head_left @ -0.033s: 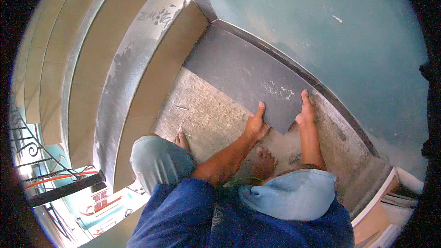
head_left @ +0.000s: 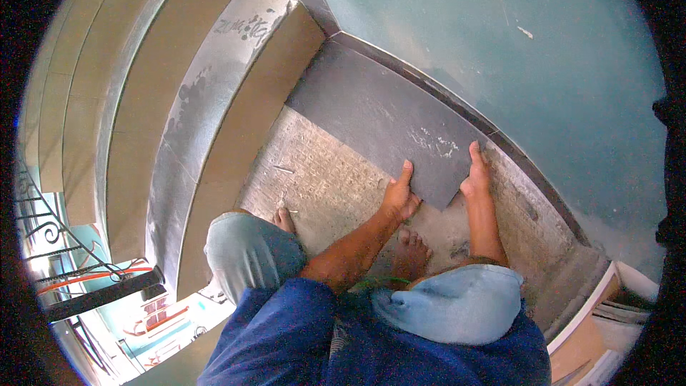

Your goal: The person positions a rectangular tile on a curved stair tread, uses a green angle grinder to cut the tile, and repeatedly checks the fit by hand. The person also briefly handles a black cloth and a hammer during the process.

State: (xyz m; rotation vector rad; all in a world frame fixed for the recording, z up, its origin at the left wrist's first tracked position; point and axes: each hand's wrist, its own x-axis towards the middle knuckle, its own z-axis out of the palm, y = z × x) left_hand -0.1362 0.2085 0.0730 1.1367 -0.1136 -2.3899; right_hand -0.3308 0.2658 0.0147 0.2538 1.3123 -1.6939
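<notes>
A long dark grey tile (head_left: 379, 111) lies along the foot of the wall, with pale white marks near its near end. My left hand (head_left: 401, 196) holds the tile's left edge close to the near corner, thumb on top and the other fingers curled by the edge. Across from it, my right hand (head_left: 476, 177) grips the right edge, its thumb pointing forward. The undersides of the fingers are partly hidden. Bare rough concrete (head_left: 321, 161) shows to the left of the tile and beneath my arms.
Tan and grey stairs (head_left: 246, 100) rise on the left. Dark skirting (head_left: 421, 78) runs along the teal wall (head_left: 514, 36). A thin loose piece (head_left: 284, 168) lies on the concrete near my left foot (head_left: 284, 220). At lower right stands a wooden-edged box or shelf (head_left: 593, 336).
</notes>
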